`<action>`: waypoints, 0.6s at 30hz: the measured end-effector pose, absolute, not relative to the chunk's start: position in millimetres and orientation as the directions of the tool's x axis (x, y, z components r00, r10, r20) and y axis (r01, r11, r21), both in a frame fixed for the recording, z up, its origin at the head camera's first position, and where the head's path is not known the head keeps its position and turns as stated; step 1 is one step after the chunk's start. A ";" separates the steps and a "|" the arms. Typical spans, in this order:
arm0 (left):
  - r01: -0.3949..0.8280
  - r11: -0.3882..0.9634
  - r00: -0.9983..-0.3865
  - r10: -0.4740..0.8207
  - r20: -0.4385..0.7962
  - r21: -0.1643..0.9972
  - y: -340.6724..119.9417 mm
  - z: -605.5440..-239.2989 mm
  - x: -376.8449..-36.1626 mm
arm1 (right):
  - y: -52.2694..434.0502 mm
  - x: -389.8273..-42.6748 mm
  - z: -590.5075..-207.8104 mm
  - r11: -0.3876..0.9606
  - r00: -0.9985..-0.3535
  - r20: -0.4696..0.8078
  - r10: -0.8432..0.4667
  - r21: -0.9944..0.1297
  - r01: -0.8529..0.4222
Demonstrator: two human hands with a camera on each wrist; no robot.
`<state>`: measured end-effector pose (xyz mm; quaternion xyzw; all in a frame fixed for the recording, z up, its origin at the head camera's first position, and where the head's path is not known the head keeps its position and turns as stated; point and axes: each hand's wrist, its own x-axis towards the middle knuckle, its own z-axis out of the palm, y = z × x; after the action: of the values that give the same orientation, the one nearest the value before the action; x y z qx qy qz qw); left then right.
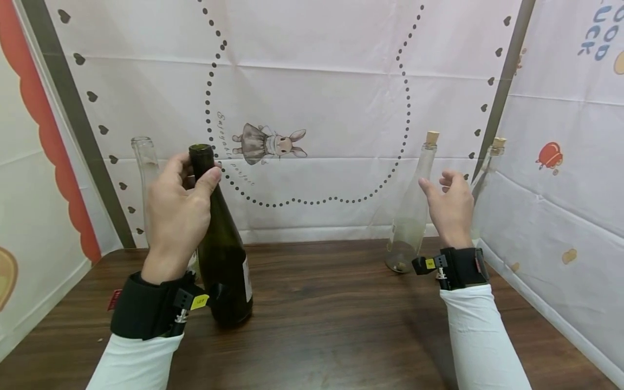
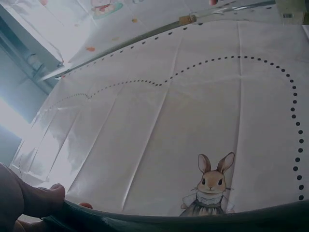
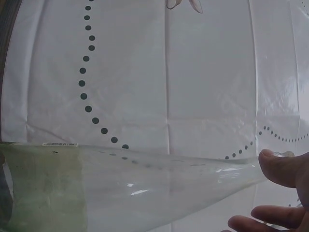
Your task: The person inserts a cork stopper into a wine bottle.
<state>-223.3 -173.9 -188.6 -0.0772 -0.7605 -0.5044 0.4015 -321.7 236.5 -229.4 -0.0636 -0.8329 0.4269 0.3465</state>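
Note:
A dark green glass bottle (image 1: 221,260) stands upright on the table at the left, its mouth uncorked. My left hand (image 1: 177,203) grips it round the neck, thumb on the near side. In the left wrist view only a strip of the green bottle (image 2: 169,222) shows along the bottom, beside the thumb (image 2: 43,199). On the right, my right hand (image 1: 449,208) is beside the neck of a clear corked bottle (image 1: 411,216), its fingers loosely bent. The right wrist view has the thumb (image 3: 280,169) overlapping that clear bottle's neck (image 3: 159,188); whether they touch, I cannot tell.
An uncorked clear bottle (image 1: 146,162) stands behind my left hand. Another clear corked bottle (image 1: 482,176) is partly hidden behind my right hand. The brown wooden table (image 1: 322,325) meets a printed cloth wall (image 1: 317,119) at the back and another cloth at the right.

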 end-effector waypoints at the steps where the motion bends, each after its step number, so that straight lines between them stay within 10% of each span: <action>1: 0.529 0.473 -0.668 -0.280 0.690 0.704 -172.3 -188.8 -223.2 | 236.7 -321.8 -229.8 0.633 -0.750 0.527 0.401 -0.751 -0.189; 18: 0.589 0.406 -0.701 -0.173 0.692 0.699 -150.5 -192.8 -220.2 | 255.7 -319.7 -230.7 0.779 -0.886 0.396 0.241 -0.623 -0.066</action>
<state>-220.2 -150.5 -192.8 -0.1375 -0.7566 -0.5274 0.3613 -319.7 255.7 -230.7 -0.0478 -0.9137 0.3287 0.2341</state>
